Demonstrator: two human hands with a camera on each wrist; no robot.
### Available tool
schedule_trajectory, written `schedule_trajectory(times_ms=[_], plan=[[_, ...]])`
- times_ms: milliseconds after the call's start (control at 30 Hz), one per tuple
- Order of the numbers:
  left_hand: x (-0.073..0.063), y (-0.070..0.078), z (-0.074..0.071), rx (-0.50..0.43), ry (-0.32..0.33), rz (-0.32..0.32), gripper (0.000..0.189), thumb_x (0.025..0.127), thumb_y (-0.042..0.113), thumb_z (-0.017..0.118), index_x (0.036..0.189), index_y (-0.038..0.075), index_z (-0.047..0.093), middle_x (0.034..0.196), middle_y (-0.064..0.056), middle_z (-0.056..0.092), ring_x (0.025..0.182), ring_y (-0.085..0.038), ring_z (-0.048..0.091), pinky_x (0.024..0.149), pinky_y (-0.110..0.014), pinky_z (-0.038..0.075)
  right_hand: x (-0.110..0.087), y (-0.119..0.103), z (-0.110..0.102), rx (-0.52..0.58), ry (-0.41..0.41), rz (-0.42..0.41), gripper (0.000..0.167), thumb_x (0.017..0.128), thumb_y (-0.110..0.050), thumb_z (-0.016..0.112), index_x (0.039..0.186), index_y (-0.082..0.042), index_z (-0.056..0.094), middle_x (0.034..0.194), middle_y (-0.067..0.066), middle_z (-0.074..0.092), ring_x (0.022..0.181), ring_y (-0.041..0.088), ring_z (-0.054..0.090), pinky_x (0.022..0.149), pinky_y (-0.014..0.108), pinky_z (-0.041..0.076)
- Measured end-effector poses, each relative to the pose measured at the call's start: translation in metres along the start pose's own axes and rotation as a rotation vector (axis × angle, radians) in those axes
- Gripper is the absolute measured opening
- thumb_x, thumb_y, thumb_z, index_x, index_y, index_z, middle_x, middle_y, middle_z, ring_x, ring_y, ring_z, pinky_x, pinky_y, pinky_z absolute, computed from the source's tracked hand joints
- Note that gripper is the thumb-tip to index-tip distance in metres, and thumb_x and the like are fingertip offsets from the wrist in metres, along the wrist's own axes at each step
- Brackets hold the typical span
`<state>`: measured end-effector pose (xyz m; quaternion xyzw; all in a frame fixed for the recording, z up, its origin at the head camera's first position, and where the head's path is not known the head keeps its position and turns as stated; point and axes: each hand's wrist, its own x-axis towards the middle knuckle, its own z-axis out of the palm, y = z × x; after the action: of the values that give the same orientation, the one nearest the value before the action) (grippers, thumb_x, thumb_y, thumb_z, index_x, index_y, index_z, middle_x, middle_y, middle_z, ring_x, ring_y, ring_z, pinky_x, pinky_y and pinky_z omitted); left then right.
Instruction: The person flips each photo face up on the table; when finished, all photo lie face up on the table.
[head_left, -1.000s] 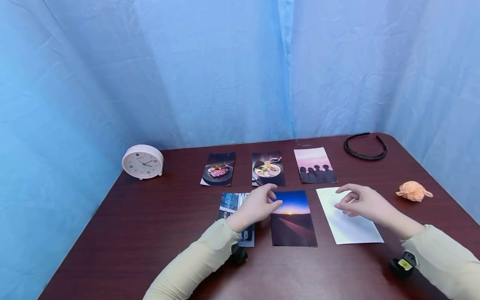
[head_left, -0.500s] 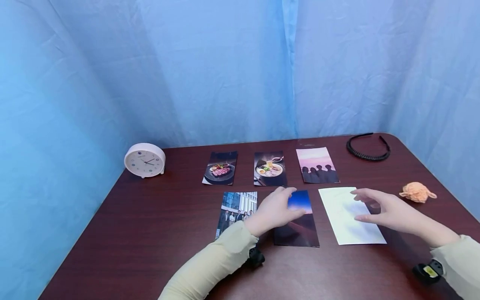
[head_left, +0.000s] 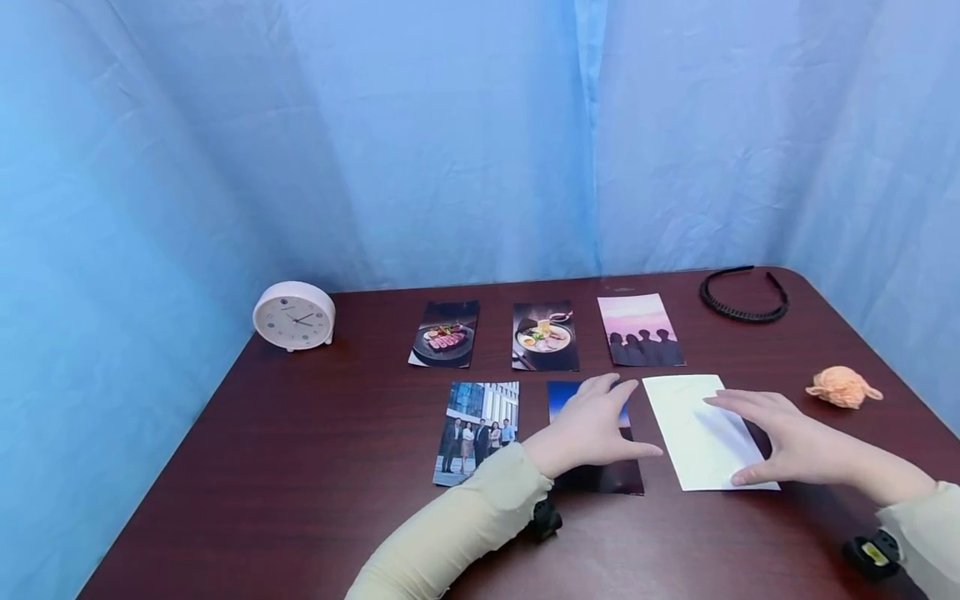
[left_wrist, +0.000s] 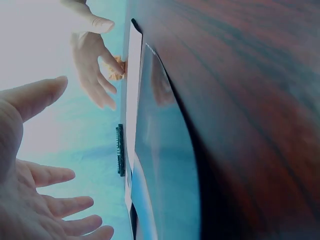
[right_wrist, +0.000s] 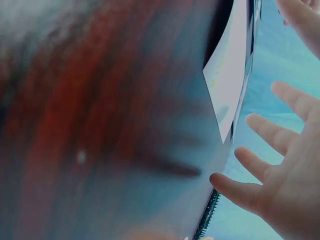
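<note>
My left hand (head_left: 588, 425) hovers over a sunset photo (head_left: 561, 396), fingers spread and thumb pointing right, covering much of that print. My right hand (head_left: 798, 437) is held above the right edge of a blank white sheet (head_left: 686, 429), its thumb well apart from the fingers. Both palms hold nothing. In the left wrist view the fingers (left_wrist: 65, 205) are stretched out above the curled-edged prints. The right wrist view likewise shows spread fingers (right_wrist: 272, 135) beside the white sheet (right_wrist: 227, 75). Left of the sunset lies a photo of people in suits (head_left: 476, 437).
Behind lie a steak photo (head_left: 444, 335), a ramen photo (head_left: 544, 337) and a pink silhouette photo (head_left: 642, 329). A white clock (head_left: 294, 317) stands at the back left. At the right are a black headband (head_left: 742, 313) and a peach-coloured fuzzy bundle (head_left: 842, 387). Blue curtains (head_left: 450, 150) surround the table (head_left: 315, 467).
Both hands have moved right and their fingers have spread from a loose curl. The photo of people in suits is more exposed. The view has shifted slightly; the prints stay in place.
</note>
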<state>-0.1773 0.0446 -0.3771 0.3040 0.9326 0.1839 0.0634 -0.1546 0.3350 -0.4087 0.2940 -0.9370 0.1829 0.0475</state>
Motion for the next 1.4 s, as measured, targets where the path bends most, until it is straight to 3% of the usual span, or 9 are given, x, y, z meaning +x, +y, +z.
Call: schedule_trajectory(times_ms=[233, 500, 700, 900, 1167, 1400], plan=[[0.01, 0.015, 0.005, 0.111, -0.048, 0.05, 0.091, 0.074, 0.069, 0.063, 0.147, 0.021, 0.036, 0.152, -0.003, 0.032, 0.142, -0.02, 0.026, 0.112, -0.034, 0.03, 0.001, -0.003, -0.002, 0.036, -0.067, 0.063, 0.089, 0.057, -0.044, 0.087, 0.131, -0.013, 0.049, 0.132, 0.025, 0.046, 0.114, 0.044, 0.039, 0.081, 0.059, 0.036], [0.02, 0.029, 0.017, 0.259, -0.194, 0.086, 0.096, 0.07, 0.075, 0.061, 0.147, 0.025, 0.034, 0.151, 0.0, 0.032, 0.139, -0.012, 0.027, 0.111, -0.025, 0.028, 0.001, -0.006, -0.004, 0.074, -0.172, 0.111, 0.096, 0.057, -0.051, 0.085, 0.136, -0.015, 0.045, 0.137, 0.03, 0.04, 0.117, 0.048, 0.036, 0.081, 0.065, 0.038], [0.026, 0.038, 0.023, 0.287, -0.276, 0.094, 0.096, 0.07, 0.075, 0.061, 0.148, 0.028, 0.031, 0.149, 0.003, 0.03, 0.137, -0.008, 0.027, 0.111, -0.024, 0.027, 0.002, -0.006, -0.004, 0.078, -0.209, 0.103, 0.099, 0.055, -0.053, 0.084, 0.139, -0.017, 0.044, 0.138, 0.031, 0.038, 0.118, 0.049, 0.036, 0.082, 0.066, 0.038], [0.031, 0.044, 0.028, 0.283, -0.323, 0.054, 0.095, 0.07, 0.074, 0.063, 0.148, 0.03, 0.03, 0.153, 0.002, 0.025, 0.141, -0.01, 0.022, 0.113, -0.026, 0.024, 0.003, -0.006, -0.003, 0.057, -0.226, 0.11, 0.097, 0.055, -0.051, 0.086, 0.137, -0.016, 0.046, 0.138, 0.03, 0.038, 0.117, 0.048, 0.036, 0.082, 0.065, 0.039], [0.033, 0.05, 0.031, 0.315, -0.335, 0.019, 0.091, 0.071, 0.07, 0.065, 0.145, 0.028, 0.035, 0.149, 0.004, 0.029, 0.137, -0.009, 0.027, 0.111, -0.023, 0.027, 0.003, -0.008, -0.003, 0.044, -0.231, 0.126, 0.095, 0.056, -0.052, 0.083, 0.135, -0.013, 0.048, 0.138, 0.029, 0.04, 0.117, 0.046, 0.037, 0.083, 0.063, 0.039], [0.03, 0.054, 0.03, 0.392, -0.277, 0.024, 0.084, 0.071, 0.068, 0.067, 0.14, 0.027, 0.041, 0.134, 0.007, 0.042, 0.122, -0.006, 0.039, 0.104, -0.021, 0.033, 0.005, -0.01, -0.004, 0.038, -0.244, 0.147, 0.094, 0.056, -0.054, 0.083, 0.134, -0.011, 0.05, 0.138, 0.03, 0.042, 0.116, 0.045, 0.037, 0.083, 0.06, 0.041]])
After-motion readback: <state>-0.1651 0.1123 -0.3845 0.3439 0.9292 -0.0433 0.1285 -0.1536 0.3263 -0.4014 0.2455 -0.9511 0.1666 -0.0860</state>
